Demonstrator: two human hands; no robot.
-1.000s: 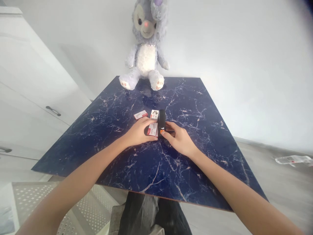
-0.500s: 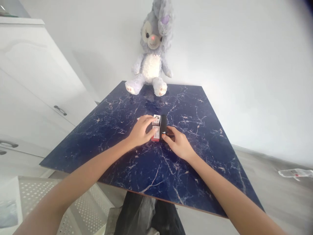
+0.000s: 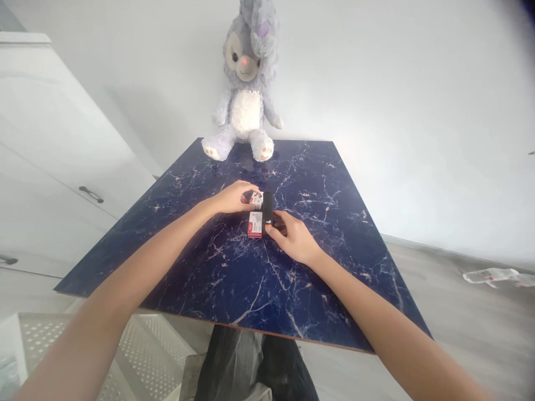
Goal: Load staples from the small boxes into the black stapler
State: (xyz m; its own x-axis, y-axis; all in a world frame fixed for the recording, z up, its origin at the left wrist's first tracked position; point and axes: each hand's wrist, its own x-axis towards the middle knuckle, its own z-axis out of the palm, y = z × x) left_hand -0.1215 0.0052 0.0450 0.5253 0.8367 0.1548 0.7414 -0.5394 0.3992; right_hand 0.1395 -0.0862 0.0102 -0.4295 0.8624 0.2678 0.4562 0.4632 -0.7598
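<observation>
On the dark blue marbled table, a slim black stapler-like object lies lengthwise, pointing away from me. My right hand grips its near right side between thumb and fingers. Along its left side are two small red-and-white boxes. The near box lies flat with its printed label up, and neither hand touches it. Around the far box, my left hand is closed, with the thumb on the near side and the fingers beyond. A further bit of red shows beneath the left hand's fingers, partly hidden.
A grey plush rabbit sits at the table's far edge against the wall. White drawers stand on the left. Below them is a perforated cream rack. Clear plastic packaging lies on the floor to the right.
My left hand has moved off the near box and closed on the far one. The right hand stays on the black object. The view has shifted slightly to the right.
</observation>
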